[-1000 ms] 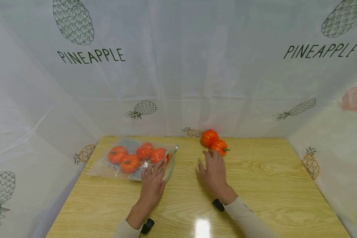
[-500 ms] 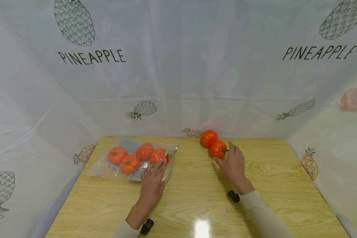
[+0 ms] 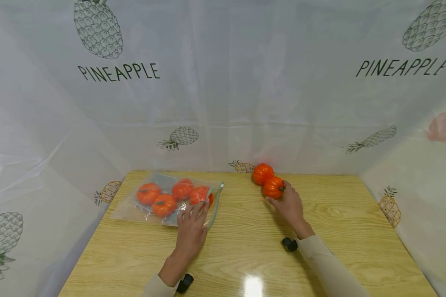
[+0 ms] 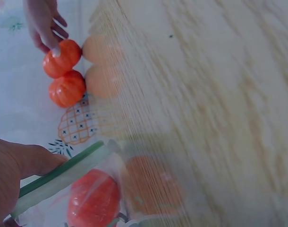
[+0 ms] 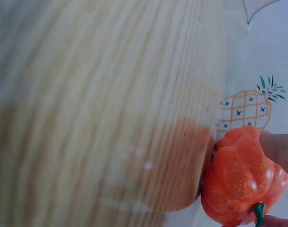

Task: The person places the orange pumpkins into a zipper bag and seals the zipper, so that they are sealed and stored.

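Looking down from the head view, I see my right hand [image 3: 289,203] cupping the nearer pumpkin [image 3: 273,187] at the table's [image 3: 338,231] far edge, touching a second pumpkin [image 3: 263,173]. My left hand [image 3: 191,230] rests flat, fingers spread, on the mouth of the clear bag [image 3: 167,200], which holds more.

The left wrist view shows fingers [image 4: 46,28] on that pumpkin [image 4: 62,57].

The right wrist view shows it [image 5: 243,182] ribbed and glossy, fingertips at its sides. I judge it light, stiff and slippery; best gripped round the body, not the stem [image 5: 259,213].

Left hand [image 3: 190,231] lies flat (fingers straight); right hand [image 3: 290,205] curls, gripping.
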Demonstrator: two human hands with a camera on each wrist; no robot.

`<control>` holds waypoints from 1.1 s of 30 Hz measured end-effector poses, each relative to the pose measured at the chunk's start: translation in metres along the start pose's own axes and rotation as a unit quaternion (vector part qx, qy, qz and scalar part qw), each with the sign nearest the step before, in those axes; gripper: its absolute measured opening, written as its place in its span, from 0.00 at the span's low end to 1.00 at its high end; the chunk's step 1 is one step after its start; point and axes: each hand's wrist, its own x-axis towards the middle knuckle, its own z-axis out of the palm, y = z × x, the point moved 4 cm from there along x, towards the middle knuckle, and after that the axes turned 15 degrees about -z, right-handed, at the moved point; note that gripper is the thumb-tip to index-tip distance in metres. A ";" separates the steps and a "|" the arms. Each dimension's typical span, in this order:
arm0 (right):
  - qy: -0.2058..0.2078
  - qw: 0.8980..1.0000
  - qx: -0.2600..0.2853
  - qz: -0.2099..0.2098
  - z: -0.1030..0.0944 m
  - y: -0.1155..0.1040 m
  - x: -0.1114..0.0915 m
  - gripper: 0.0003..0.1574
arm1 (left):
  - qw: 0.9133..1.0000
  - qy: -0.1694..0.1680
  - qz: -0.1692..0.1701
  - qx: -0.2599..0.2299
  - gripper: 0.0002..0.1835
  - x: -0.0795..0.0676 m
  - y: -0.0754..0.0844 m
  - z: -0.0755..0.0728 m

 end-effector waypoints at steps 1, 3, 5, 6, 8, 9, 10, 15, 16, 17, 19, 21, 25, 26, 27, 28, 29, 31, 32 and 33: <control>0.002 1.000 0.000 0.001 0.000 0.000 0.000 0.56 | 1.000 0.000 0.000 0.001 0.47 0.000 0.000 0.000; 0.007 1.000 0.004 0.000 0.001 0.001 0.001 0.54 | 1.000 -0.001 -0.001 0.004 0.47 0.000 0.000 0.000; 0.012 1.000 0.008 0.001 0.001 0.002 0.002 0.53 | 1.000 -0.002 -0.001 0.005 0.47 -0.001 0.000 0.001; 0.014 1.000 0.009 0.002 0.001 0.002 0.002 0.52 | 1.000 -0.001 -0.001 0.005 0.46 -0.001 0.000 0.001; 0.018 1.000 0.010 0.002 0.001 0.003 0.003 0.52 | 1.000 -0.002 -0.001 0.004 0.46 -0.001 0.000 0.001; 0.020 1.000 0.010 0.002 0.001 0.003 0.003 0.52 | 1.000 -0.002 0.000 0.004 0.46 -0.001 0.000 0.001; 0.020 1.000 0.010 0.002 0.001 0.003 0.004 0.52 | 1.000 -0.002 0.000 0.004 0.46 -0.001 0.000 0.001; 0.021 1.000 0.010 0.003 0.002 0.004 0.005 0.53 | 1.000 -0.001 0.000 0.009 0.47 -0.001 -0.001 0.001; 0.022 1.000 0.009 0.004 0.002 0.004 0.005 0.52 | 1.000 0.000 0.001 0.010 0.47 -0.001 -0.001 0.001; 0.023 1.000 0.008 0.005 0.002 0.004 0.004 0.52 | 1.000 0.001 0.002 0.010 0.47 -0.001 -0.001 0.001; 0.024 1.000 0.004 0.005 0.002 0.003 0.003 0.52 | 1.000 0.004 0.004 0.011 0.47 -0.001 -0.001 0.000; 0.024 1.000 0.005 0.005 0.002 0.000 0.000 0.52 | 1.000 0.007 0.006 0.010 0.48 0.000 -0.001 0.000; 0.022 0.999 0.024 -0.014 0.002 -0.015 -0.012 0.51 | 1.000 0.009 0.008 0.005 0.48 0.000 0.000 0.001; 0.022 0.999 0.029 -0.025 0.003 -0.021 -0.015 0.51 | 1.000 0.008 0.008 0.005 0.48 0.000 0.000 0.001; 0.020 0.999 0.033 -0.036 0.004 -0.027 -0.018 0.50 | 1.000 0.007 0.007 0.004 0.48 0.001 0.000 0.001; 0.020 0.998 0.035 -0.049 0.005 -0.033 -0.021 0.50 | 1.000 0.006 0.007 0.003 0.48 0.001 0.000 0.001; 0.017 0.997 0.033 -0.061 0.008 -0.040 -0.024 0.50 | 1.000 0.005 0.006 0.002 0.47 0.001 0.000 0.001; 0.006 0.996 0.032 -0.083 0.015 -0.053 -0.029 0.50 | 1.000 0.003 0.005 0.001 0.47 0.002 0.000 0.001; 0.000 0.995 0.030 -0.094 0.019 -0.060 -0.032 0.49 | 1.000 0.002 0.005 0.001 0.46 0.002 0.000 0.001; -0.007 0.994 0.030 -0.104 0.024 -0.067 -0.034 0.49 | 1.000 0.002 0.005 -0.001 0.46 0.002 0.000 0.001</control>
